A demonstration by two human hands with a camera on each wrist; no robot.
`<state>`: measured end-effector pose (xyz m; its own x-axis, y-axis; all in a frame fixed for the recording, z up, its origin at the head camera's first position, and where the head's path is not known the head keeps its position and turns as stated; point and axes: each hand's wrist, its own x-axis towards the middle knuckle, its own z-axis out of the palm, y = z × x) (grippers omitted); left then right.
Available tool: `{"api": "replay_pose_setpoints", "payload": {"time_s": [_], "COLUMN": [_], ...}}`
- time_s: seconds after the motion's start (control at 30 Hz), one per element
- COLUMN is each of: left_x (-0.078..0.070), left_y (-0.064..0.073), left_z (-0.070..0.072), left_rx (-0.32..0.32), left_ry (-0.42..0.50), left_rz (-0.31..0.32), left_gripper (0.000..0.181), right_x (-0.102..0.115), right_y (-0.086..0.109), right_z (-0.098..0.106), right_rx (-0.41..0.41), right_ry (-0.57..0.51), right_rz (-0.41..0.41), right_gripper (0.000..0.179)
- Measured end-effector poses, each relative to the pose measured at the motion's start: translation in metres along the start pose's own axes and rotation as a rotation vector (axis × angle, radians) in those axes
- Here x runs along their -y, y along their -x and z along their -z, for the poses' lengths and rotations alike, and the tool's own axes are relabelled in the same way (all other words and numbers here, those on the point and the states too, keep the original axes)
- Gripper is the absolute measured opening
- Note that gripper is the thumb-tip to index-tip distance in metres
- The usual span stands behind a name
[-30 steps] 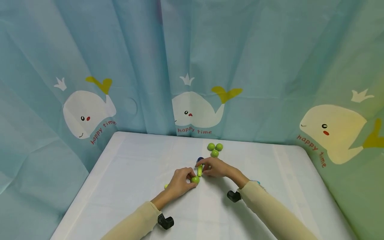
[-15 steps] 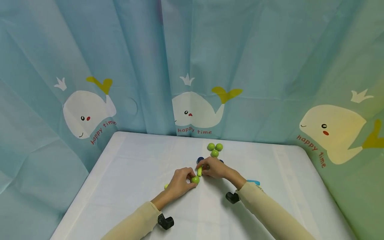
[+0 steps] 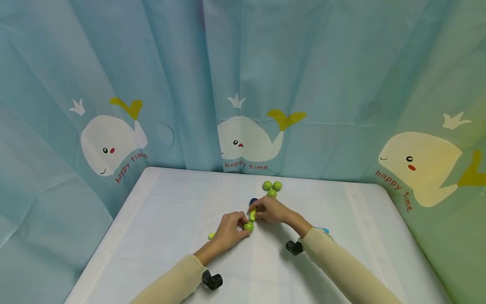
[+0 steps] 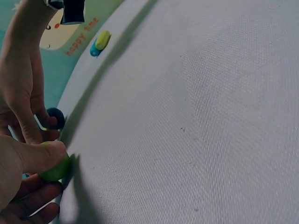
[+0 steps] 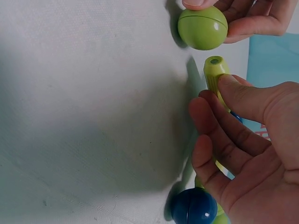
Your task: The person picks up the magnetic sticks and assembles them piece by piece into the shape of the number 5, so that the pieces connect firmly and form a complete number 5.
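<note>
Near the middle of the table, my left hand (image 3: 228,230) pinches a green ball (image 5: 203,29) between thumb and fingers. A thin seam runs around the ball. Just beyond it, my right hand (image 3: 271,210) pinches a short yellow-green rod (image 5: 216,70) with a small round recess in its end face. That end points at the green ball, with a narrow gap between them in the right wrist view. A dark blue ball (image 3: 253,202) sits at the far side of my right fingers, partly hidden by them. In the left wrist view, my left thumb covers part of the green ball (image 4: 57,170).
Three green balls (image 3: 271,193) lie grouped toward the table's back edge. A blue rod (image 3: 322,230) shows beside my right sleeve, with a yellow rod (image 4: 103,40) next to it in the left wrist view. Another yellow-green piece (image 3: 211,236) lies left of my left hand.
Both hands have shifted very slightly, the right one a little farther from me with the rod. A second blue ball seen half a second ago is now hidden behind my right hand.
</note>
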<state>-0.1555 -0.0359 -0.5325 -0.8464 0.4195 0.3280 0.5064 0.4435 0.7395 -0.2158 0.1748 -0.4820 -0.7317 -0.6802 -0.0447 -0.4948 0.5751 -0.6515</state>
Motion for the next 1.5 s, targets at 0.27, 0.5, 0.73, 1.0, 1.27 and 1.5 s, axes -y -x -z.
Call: {"api": "replay_pose_setpoints", "payload": {"time_s": [0.27,0.5,0.73,1.0,1.27,1.5], "left_x": [-0.002,-0.005,-0.008,-0.005,-0.002,-0.002], "left_y": [-0.004,-0.008,-0.008,-0.006,-0.006,-0.007], "left_z": [-0.004,-0.009,-0.01,-0.008,-0.006,-0.003], "left_rx": [-0.023,-0.026,-0.03,-0.001,0.023,0.062], "left_ry": [-0.01,-0.042,-0.034,0.004,0.023,0.022], "left_rz": [0.012,0.047,0.045,0.044,0.034,0.023], "left_gripper": [0.024,0.025,0.025,0.025,0.026,0.027], "right_x": [-0.002,-0.003,-0.001,0.0,0.0,0.004], "right_y": [0.0,0.001,0.001,0.006,0.019,0.049], "right_z": [0.003,0.003,0.003,0.003,0.015,0.042], "right_rx": [0.013,-0.001,-0.013,-0.005,-0.005,-0.038], "right_ry": [-0.001,0.015,0.021,0.007,0.007,0.059], "right_rz": [0.007,-0.001,0.015,0.024,0.06,0.039], "right_gripper": [0.018,0.016,0.015,0.02,0.032,0.032]}}
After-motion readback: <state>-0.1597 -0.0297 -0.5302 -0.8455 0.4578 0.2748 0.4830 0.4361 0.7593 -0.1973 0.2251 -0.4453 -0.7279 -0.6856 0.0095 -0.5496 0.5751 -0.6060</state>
